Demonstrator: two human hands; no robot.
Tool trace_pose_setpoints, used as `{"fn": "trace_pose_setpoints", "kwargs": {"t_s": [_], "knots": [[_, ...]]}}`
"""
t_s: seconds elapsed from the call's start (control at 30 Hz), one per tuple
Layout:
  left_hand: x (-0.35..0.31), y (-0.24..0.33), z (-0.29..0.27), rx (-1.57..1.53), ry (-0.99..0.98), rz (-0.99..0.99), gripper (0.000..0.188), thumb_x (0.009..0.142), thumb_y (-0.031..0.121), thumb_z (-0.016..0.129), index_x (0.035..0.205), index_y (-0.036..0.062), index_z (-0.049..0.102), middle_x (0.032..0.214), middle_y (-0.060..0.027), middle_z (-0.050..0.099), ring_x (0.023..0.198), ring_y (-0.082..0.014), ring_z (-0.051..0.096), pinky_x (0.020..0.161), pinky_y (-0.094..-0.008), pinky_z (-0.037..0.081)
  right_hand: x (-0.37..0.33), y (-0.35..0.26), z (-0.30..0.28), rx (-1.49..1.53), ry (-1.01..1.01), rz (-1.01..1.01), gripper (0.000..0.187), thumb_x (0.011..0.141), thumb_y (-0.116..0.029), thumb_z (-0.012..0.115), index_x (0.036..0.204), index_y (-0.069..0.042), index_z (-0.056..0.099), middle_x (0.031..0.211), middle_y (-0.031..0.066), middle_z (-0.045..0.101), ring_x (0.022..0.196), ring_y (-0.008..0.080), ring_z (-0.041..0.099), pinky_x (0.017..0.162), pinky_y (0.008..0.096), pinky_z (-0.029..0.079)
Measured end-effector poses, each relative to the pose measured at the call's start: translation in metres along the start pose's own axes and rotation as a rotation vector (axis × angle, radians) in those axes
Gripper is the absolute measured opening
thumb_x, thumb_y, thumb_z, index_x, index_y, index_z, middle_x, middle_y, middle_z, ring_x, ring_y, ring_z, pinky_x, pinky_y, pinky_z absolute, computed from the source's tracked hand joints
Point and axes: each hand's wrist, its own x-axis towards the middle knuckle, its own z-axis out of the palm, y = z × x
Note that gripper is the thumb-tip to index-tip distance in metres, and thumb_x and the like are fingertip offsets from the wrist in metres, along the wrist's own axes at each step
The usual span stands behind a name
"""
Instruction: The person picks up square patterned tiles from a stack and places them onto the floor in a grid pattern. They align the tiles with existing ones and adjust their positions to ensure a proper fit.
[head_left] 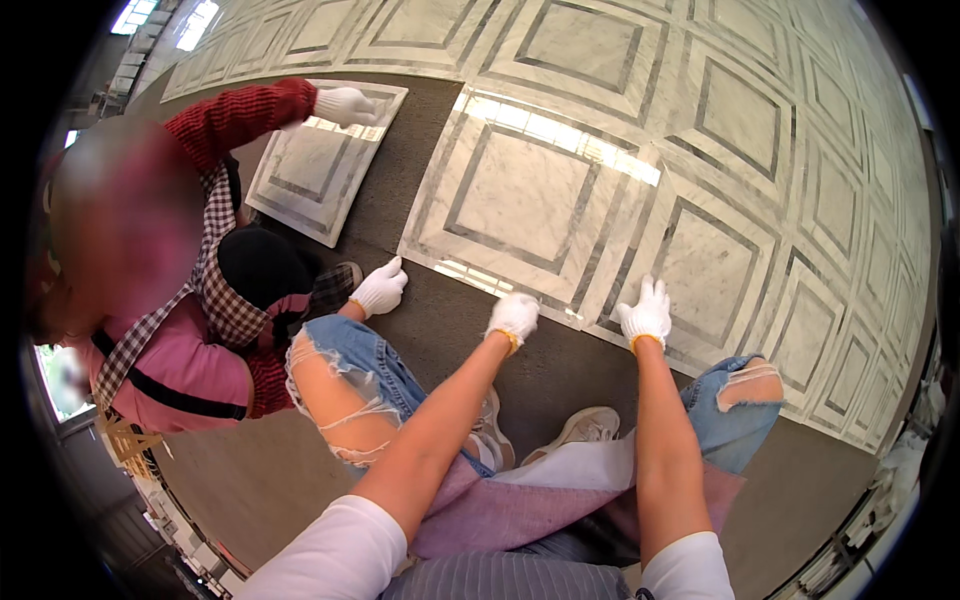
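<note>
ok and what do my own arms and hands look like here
The left hand and right hand wear matching white fabric gloves with yellow-orange cuff edges. Both forearms are bare, and white sleeves cover the arms higher up. No markings show on the gloves.

A stone workshop or factory hall, by the look of it: patterned marble tiles (pixel 520 190) spread from 11 round to 4 o'clock, over a bare grey floor (pixel 425 135). At 9 o'clock a worker (pixel 175 370) wears a checked apron (pixel 217 215) and white gloves (pixel 346 106). Windows (pixel 197 24) shine between 10 and 11 o'clock; a grey wall (pixel 115 490) and wooden framing (pixel 125 440) stand at 8, crumpled white material (pixel 905 465) at 4
</note>
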Motion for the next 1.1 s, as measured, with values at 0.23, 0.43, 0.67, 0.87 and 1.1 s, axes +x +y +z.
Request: {"fn": "trace_pose_setpoints", "kwargs": {"t_s": [0.23,0.43,0.67,0.87,1.1], "knots": [[0.018,0.053,-0.123,0.745,0.815,0.012,0.056,0.084,0.029,0.057,0.132,0.0045,0.043,0.135,-0.0185,0.045,0.123,-0.0332,0.044,0.103,-0.0401,0.036,0.064,0.027,-0.038,-0.063,0.032,0.197,0.087,0.075,-0.045,0.071,0.144,-0.013,0.029,0.151,0.0089,0.024,0.137,0.0315,0.027,0.102,0.0488,0.037],[0.041,0.032,-0.171,0.592,0.806,-0.112,0.077,0.076,0.042,0.068,0.134,0.0015,0.039,0.134,-0.0229,0.045,0.122,-0.0368,0.046,0.102,-0.0422,0.038,0.067,0.034,-0.036,-0.069,0.029,0.144,0.094,0.071,-0.048,0.073,0.145,-0.011,0.027,0.151,0.0118,0.023,0.137,0.0342,0.026,0.102,0.0439,0.04],[0.069,0.017,-0.2,0.214,0.775,-0.088,0.064,0.069,0.031,0.069,0.122,-0.0022,0.056,0.12,-0.0235,0.058,0.112,-0.0336,0.057,0.091,-0.0367,0.045,0.07,0.039,-0.026,-0.069,0.077,0.15,0.093,0.071,-0.048,0.075,0.143,-0.012,0.029,0.15,0.0085,0.026,0.136,0.032,0.029,0.097,0.0437,0.043],[0.074,0.004,-0.203,0.175,0.78,-0.025,0.049,0.068,0.022,0.068,0.11,-0.0027,0.062,0.096,-0.0211,0.066,0.088,-0.0263,0.063,0.077,-0.0333,0.048,0.074,0.037,-0.021,-0.09,0.12,0.143,0.097,0.068,-0.048,0.077,0.143,-0.012,0.029,0.151,0.0081,0.025,0.135,0.0333,0.03,0.096,0.0436,0.045],[0.073,0.001,-0.203,0.266,0.819,-0.075,0.052,0.067,0.024,0.066,0.113,0.0007,0.061,0.112,-0.0278,0.059,0.103,-0.0396,0.058,0.088,-0.0398,0.047,0.076,0.03,-0.033,-0.1,0.043,0.155,0.097,0.069,-0.043,0.077,0.144,-0.009,0.027,0.151,0.0129,0.024,0.135,0.0403,0.028,0.102,0.0424,0.041]]}}
